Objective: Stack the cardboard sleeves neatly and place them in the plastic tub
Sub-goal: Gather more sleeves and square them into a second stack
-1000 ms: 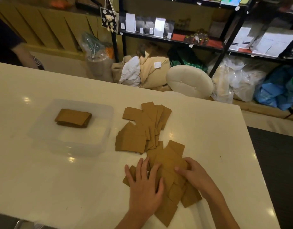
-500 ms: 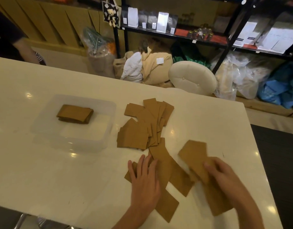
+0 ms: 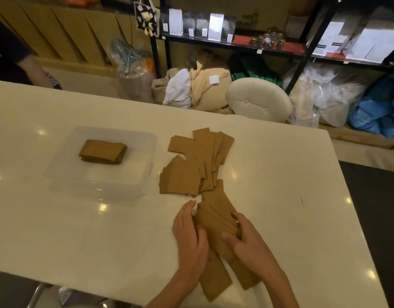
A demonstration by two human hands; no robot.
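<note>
Brown cardboard sleeves lie on a white table [image 3: 58, 230]. A bunch of sleeves [image 3: 215, 223] sits near the front edge, squeezed between my left hand [image 3: 189, 238] on its left side and my right hand [image 3: 247, 243] on its right side. More sleeves stick out beneath my wrists. A loose heap of sleeves [image 3: 198, 165] lies just beyond, spread flat and overlapping. To the left stands a clear plastic tub [image 3: 134, 190] with a neat stack of sleeves [image 3: 102, 151] inside, toward its far end.
A cream round stool [image 3: 258, 98] stands past the table's far edge. Bags and black shelving [image 3: 302, 56] fill the background. Another person's arm [image 3: 38, 74] shows at the far left. The table's right edge drops to a dark floor [image 3: 376, 214].
My right hand, which had lifted a few sleeves off to the right, has come back in. Both hands now press the near bunch together from the sides.
</note>
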